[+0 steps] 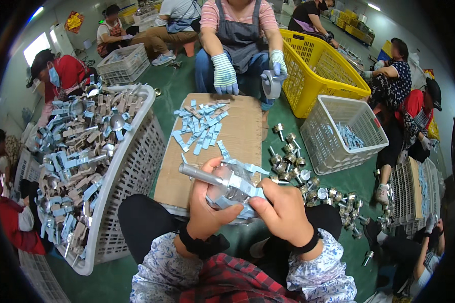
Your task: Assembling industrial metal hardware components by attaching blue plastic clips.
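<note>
A shiny metal part with a round body and a long stem (203,174) is held above the cardboard's near edge, its stem pointing left. My left hand (206,204) is closed around its body. Blue strips are wrapped over the part. My right hand (287,214) is closed, thumb and fingers pinching a blue strip (256,192) at the part's right side. Just beyond my hands, several loose blue strips (202,132) lie in a pile on the cardboard sheet (237,139). The fingers under the part are partly hidden.
At left stands a white basket (124,166) heaped with strip-wrapped metal parts. Bare metal parts (290,159) lie on the green floor at right, beside a white crate (346,139) and a yellow crate (308,76). A gloved co-worker opposite holds a tape roll (271,86).
</note>
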Tool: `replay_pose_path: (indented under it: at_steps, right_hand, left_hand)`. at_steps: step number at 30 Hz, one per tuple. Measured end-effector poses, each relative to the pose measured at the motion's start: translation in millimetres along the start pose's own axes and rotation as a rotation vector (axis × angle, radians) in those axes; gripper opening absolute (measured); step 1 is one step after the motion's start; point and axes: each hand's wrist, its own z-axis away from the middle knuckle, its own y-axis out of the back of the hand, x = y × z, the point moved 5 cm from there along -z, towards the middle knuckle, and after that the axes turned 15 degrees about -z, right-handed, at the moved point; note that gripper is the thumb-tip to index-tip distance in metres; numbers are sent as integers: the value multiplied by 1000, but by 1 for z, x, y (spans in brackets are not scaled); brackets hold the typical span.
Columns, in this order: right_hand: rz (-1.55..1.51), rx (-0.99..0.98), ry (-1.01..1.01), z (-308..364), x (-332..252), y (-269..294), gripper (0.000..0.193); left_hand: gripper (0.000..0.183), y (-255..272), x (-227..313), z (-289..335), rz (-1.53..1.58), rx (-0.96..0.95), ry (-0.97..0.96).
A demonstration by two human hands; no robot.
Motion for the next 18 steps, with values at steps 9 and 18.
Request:
replay_pose_path:
  at_steps: [9, 18]
  right_hand:
    - [317, 96, 508, -2, 12, 15, 50]
    - [85, 64, 71, 1, 18, -1, 39]
  left_hand:
    - [95, -5, 4, -3, -194, -285, -22]
    - [88, 1, 20, -9, -600, 41, -381]
